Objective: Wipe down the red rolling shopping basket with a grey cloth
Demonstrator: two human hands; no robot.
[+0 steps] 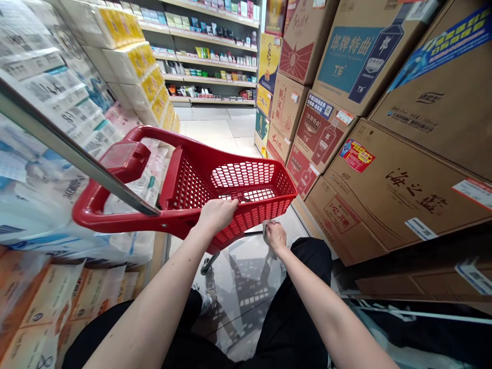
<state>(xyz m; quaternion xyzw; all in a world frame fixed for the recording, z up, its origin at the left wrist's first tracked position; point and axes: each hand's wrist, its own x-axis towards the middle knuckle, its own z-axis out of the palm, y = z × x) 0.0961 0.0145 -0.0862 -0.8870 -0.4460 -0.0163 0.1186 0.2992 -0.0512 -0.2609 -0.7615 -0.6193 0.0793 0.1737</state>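
Observation:
A red plastic shopping basket cart (215, 179) on wheels stands tilted in a shop aisle, its mesh tub empty. My left hand (217, 212) is closed over the near rim of the tub. Below the tub's underside my right hand (275, 236) is closed on a small grey cloth (268, 225) that touches the cart. The cart's red loop handle (115, 205) points toward the left, with a metal bar (77, 156) crossing in front of it. My knees in black trousers show below.
Stacked brown cartons of liquor (384, 154) wall the right side. Wrapped packs of tissue paper (57, 102) fill the left. The tiled aisle floor (219, 128) runs ahead to shelves of small goods (211, 56) at the back.

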